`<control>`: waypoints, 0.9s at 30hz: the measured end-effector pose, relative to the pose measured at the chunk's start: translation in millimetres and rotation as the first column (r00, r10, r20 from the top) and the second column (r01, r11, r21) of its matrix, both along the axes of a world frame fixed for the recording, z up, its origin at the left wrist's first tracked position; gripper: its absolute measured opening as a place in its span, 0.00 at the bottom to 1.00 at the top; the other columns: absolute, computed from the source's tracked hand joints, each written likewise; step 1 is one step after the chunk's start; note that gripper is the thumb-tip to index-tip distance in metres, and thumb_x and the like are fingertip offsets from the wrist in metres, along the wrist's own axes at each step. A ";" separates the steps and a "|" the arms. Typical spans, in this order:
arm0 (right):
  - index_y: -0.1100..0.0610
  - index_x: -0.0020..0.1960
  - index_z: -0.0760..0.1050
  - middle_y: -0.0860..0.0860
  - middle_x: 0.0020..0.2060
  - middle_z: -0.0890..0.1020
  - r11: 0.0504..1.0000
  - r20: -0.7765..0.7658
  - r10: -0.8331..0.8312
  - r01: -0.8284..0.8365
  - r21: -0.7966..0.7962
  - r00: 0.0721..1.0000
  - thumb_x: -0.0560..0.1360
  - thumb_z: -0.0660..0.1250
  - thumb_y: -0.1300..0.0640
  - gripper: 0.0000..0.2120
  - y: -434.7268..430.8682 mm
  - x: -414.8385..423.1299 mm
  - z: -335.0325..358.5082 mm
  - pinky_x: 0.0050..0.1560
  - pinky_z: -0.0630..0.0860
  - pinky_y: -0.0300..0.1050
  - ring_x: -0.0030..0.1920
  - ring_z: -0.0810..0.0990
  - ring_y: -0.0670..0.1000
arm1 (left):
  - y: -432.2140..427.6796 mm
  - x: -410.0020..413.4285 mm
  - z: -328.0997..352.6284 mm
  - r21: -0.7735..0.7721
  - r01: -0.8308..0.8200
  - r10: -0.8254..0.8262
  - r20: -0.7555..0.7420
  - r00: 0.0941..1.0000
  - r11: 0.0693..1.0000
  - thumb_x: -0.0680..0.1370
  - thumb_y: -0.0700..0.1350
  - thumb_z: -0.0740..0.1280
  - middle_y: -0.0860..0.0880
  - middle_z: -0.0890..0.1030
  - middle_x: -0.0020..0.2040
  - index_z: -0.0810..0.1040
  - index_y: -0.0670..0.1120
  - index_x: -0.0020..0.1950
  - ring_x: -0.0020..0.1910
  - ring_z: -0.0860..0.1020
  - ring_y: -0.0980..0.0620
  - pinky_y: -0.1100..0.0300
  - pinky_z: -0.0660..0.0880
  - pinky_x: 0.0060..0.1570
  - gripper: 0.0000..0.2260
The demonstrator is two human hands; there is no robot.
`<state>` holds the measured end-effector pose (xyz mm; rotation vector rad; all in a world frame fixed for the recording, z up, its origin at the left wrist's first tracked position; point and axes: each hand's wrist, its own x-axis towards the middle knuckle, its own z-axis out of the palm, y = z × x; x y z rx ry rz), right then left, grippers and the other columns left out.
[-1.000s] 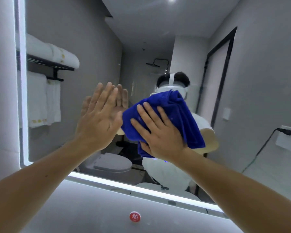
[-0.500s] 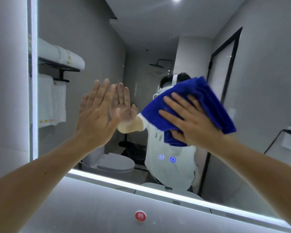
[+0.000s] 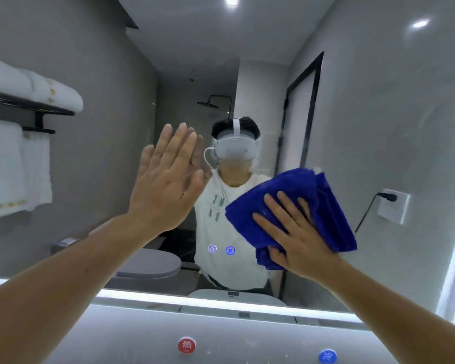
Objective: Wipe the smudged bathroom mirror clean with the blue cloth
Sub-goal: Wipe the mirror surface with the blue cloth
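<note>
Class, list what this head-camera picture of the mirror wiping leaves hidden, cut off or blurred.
Head view:
- Glass under the folded blue cloth: covered by cloth and right hand.
- Left hand palm contact: hidden by its own back.
- Lit bathroom mirror top: beyond the frame edge.
- Folded white towels, reflected: cut by the left edge.

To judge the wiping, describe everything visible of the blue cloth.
The blue cloth is deep royal blue, soft and fuzzy like microfibre, bunched into thick folds with layered edges showing at its top right and bottom. It lies against the mirror, right of the middle, covering part of the person's reflection. The right hand presses on it with spread, straight fingers.
</note>
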<state>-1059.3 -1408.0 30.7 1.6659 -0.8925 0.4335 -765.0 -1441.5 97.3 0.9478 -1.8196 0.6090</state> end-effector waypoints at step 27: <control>0.57 0.72 0.70 0.59 0.72 0.68 0.991 0.022 -0.135 0.135 -0.024 0.991 0.78 0.52 0.51 0.25 17.9 -38.3 183.1 0.70 0.64 0.63 0.73 0.65 0.61 | 30.8 -72.9 151.7 -0.199 -0.078 0.079 -0.005 0.997 0.977 0.75 0.60 0.41 0.55 0.47 0.80 0.52 0.49 0.80 0.78 0.39 0.58 0.49 0.46 0.77 0.34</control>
